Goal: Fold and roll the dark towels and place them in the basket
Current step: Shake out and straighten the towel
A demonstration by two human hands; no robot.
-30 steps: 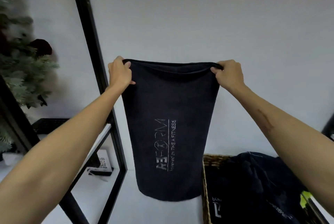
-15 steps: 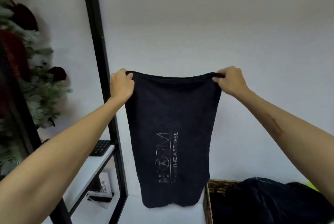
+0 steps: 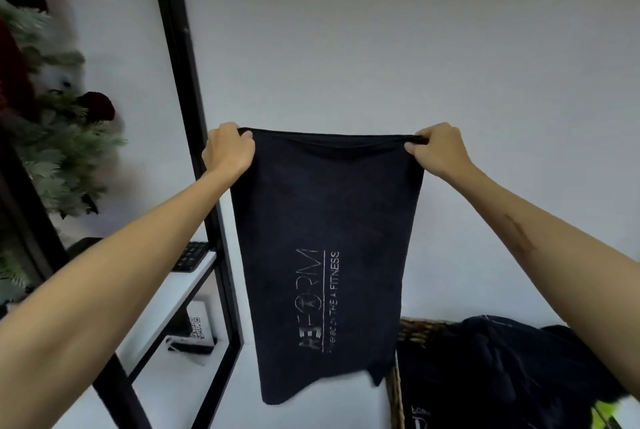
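A dark navy towel [image 3: 325, 220] with pale printed lettering hangs doubled over in front of the white wall. My left hand [image 3: 228, 149] grips its top left corner and my right hand [image 3: 438, 148] pinches its top right corner, both arms stretched out. The towel's lower edge swings above the white surface, its right bottom corner over the rim of the wicker basket [image 3: 394, 390]. More dark towels [image 3: 502, 369] lie crumpled in that basket at the lower right.
A black metal shelf frame [image 3: 183, 117] stands at the left, with a white shelf [image 3: 180, 293] carrying a dark keyboard [image 3: 192, 255]. Greenery with dark red flowers [image 3: 65, 144] fills the far left. A small white card with a QR code [image 3: 199, 324] sits below the shelf.
The view has tilted a little between frames. The towel stays held at both top corners, and its lower edge has swung to the right, over the basket rim.
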